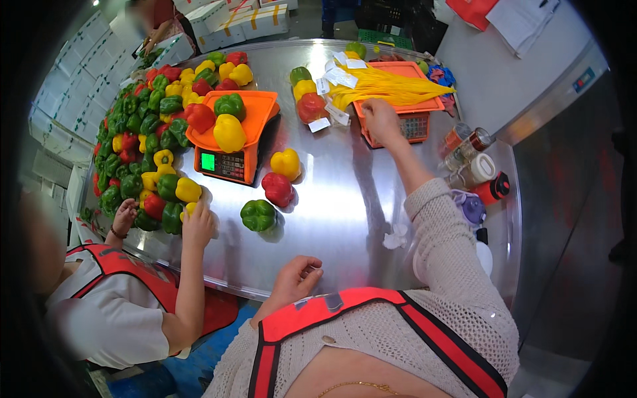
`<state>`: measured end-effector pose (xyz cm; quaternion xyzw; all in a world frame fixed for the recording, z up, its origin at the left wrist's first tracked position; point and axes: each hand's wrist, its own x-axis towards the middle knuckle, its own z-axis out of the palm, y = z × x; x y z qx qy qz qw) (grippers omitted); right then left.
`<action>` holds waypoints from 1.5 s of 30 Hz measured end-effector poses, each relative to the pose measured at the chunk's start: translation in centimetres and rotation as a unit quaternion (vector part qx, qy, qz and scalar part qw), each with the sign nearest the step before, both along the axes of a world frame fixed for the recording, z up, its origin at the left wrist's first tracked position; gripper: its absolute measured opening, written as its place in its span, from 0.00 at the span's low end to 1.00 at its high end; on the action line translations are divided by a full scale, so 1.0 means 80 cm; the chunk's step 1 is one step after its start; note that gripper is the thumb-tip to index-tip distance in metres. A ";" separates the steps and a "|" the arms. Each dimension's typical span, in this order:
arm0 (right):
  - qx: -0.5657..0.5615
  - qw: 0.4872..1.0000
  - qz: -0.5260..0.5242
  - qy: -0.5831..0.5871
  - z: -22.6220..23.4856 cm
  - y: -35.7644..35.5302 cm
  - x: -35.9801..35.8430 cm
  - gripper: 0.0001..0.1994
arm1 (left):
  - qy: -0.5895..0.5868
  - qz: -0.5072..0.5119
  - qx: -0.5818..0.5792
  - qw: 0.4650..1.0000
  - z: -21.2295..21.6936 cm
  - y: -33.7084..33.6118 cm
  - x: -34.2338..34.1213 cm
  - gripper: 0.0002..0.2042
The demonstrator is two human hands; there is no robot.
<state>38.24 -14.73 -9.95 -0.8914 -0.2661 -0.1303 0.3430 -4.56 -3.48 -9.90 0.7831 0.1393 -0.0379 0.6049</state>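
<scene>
We reach our right hand (381,118) to the orange plastic scale (405,119), fingers bent, touching the yellow net bags (391,86). Our left hand (295,278) rests loosely curled and empty on the shiny metal tabletop (345,199).

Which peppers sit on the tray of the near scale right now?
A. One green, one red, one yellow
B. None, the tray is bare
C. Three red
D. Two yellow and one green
A: on the orange tray of the near scale lie a green pepper, a red pepper and a yellow pepper, one of each colour.
</scene>
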 end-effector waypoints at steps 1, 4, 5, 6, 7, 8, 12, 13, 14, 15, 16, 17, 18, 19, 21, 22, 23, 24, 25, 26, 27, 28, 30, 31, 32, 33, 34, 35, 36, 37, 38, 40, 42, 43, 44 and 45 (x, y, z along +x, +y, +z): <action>-0.040 0.999 0.005 0.002 0.008 0.004 0.014 0.08 | 0.004 0.002 -0.002 1.000 -0.002 0.002 0.002 0.10; -0.053 0.996 0.048 -0.044 0.001 0.023 0.055 0.08 | 0.011 0.009 0.005 1.000 -0.008 0.011 0.011 0.10; -0.087 0.994 0.049 -0.035 -0.001 0.030 0.068 0.09 | 0.012 0.010 0.009 1.000 -0.011 0.014 0.017 0.11; -0.112 0.991 0.054 -0.042 -0.005 0.039 0.075 0.09 | 0.007 0.011 0.011 1.000 -0.013 0.015 0.021 0.11; -0.136 0.988 0.059 -0.049 -0.010 0.047 0.080 0.09 | 0.003 0.013 0.012 1.000 -0.015 0.016 0.026 0.11; -0.160 0.983 0.063 -0.056 -0.014 0.052 0.085 0.09 | -0.002 0.013 0.013 1.000 -0.017 0.016 0.031 0.11; -0.162 0.984 0.080 -0.002 -0.011 0.068 0.097 0.08 | 0.006 -0.009 0.016 1.000 -0.013 0.017 0.044 0.11; -0.117 0.990 0.084 -0.001 -0.014 0.062 0.109 0.07 | 0.002 -0.013 0.015 1.000 -0.012 0.017 0.047 0.11; -0.072 0.993 0.089 0.000 -0.018 0.055 0.120 0.06 | -0.001 -0.016 0.013 1.000 -0.012 0.017 0.048 0.11; -0.018 0.997 0.072 0.032 -0.011 0.050 0.123 0.06 | -0.004 -0.016 0.014 1.000 -0.015 0.017 0.048 0.11; 0.036 0.996 0.055 0.065 -0.003 0.045 0.127 0.06 | -0.008 -0.017 0.015 1.000 -0.021 0.019 0.047 0.11; 0.091 0.990 0.039 0.098 0.004 0.039 0.128 0.05 | -0.011 -0.017 0.016 1.000 -0.024 0.019 0.044 0.11; 0.085 0.992 0.038 0.081 0.009 0.030 0.137 0.05 | -0.002 -0.019 0.017 1.000 -0.020 0.020 0.044 0.11; 0.080 0.994 0.037 0.063 0.014 0.020 0.147 0.05 | 0.004 -0.021 0.019 1.000 -0.012 0.020 0.044 0.10; 0.022 0.997 0.062 0.029 0.031 0.011 0.153 0.07 | 0.007 -0.020 0.026 0.999 -0.005 0.017 0.042 0.10; -0.015 0.996 0.088 -0.011 0.031 0.014 0.148 0.08 | 0.003 -0.016 0.031 0.999 -0.002 0.016 0.040 0.11; -0.051 0.991 0.113 -0.052 0.024 0.020 0.140 0.08 | -0.001 -0.012 0.037 0.999 0.000 0.014 0.036 0.11; -0.089 0.982 0.135 -0.097 0.017 0.023 0.138 0.09 | 0.006 -0.018 0.053 0.998 0.001 0.012 0.034 0.11; -0.141 0.981 0.119 -0.058 0.003 0.027 0.134 0.11 | 0.009 -0.022 0.070 0.997 0.002 0.010 0.031 0.12; -0.190 0.976 0.106 -0.024 -0.006 0.034 0.126 0.12 | 0.010 -0.019 0.090 0.996 0.001 0.008 0.029 0.12; -0.243 0.963 0.110 -0.029 -0.005 0.044 0.109 0.13 | 0.009 -0.004 0.071 0.997 -0.006 0.008 0.020 0.12; -0.298 0.951 0.083 -0.016 -0.001 0.046 0.099 0.11 | 0.008 0.002 0.062 0.998 -0.010 0.009 0.015 0.13; -0.273 0.959 0.072 -0.022 -0.008 0.040 0.100 0.10 | 0.008 0.006 0.045 0.999 -0.016 0.011 0.006 0.13; -0.243 0.967 0.075 -0.025 -0.004 0.042 0.098 0.10 | 0.008 0.017 0.047 0.999 -0.017 0.014 0.000 0.13; -0.214 0.973 0.080 -0.024 -0.003 0.045 0.095 0.09 | 0.011 0.028 0.047 0.998 -0.020 0.015 -0.008 0.14; -0.188 0.979 0.079 -0.020 0.000 0.041 0.097 0.09 | 0.016 0.032 0.044 0.998 -0.021 0.017 -0.012 0.14; -0.122 0.989 0.070 -0.033 -0.005 0.029 0.115 0.08 | 0.020 0.034 0.037 0.999 -0.022 0.015 -0.014 0.14; -0.056 0.995 0.060 -0.047 -0.006 0.022 0.138 0.08 | 0.025 0.035 0.031 0.999 -0.025 0.015 -0.014 0.14; 0.008 0.997 0.050 -0.059 -0.007 0.011 0.156 0.08 | 0.033 0.035 0.023 0.999 -0.027 0.011 -0.016 0.14; 0.102 0.993 0.014 -0.063 0.010 0.001 0.170 0.07 | 0.024 0.023 0.025 0.999 -0.025 0.007 -0.015 0.14; 0.195 0.978 -0.024 -0.070 0.027 -0.011 0.182 0.07 | 0.015 0.010 0.028 0.999 -0.021 0.004 -0.012 0.14; 0.491 0.867 -0.059 0.069 0.116 0.013 0.144 0.05 | 0.009 0.021 0.032 0.999 -0.010 0.003 -0.018 0.14; 0.596 0.801 -0.012 0.045 0.184 -0.034 0.150 0.04 | 0.001 -0.002 0.014 1.000 -0.001 -0.001 -0.004 0.13; 0.544 0.839 0.000 -0.021 0.215 -0.037 0.120 0.04 | -0.017 0.018 0.007 1.000 0.002 -0.001 0.000 0.13; 0.488 0.868 0.014 -0.085 0.254 -0.028 0.069 0.05 | -0.035 0.042 0.000 0.999 0.006 0.001 0.004 0.12; 0.431 0.890 0.029 -0.146 0.281 -0.013 0.017 0.05 | -0.051 0.068 -0.005 0.996 0.012 0.003 0.005 0.12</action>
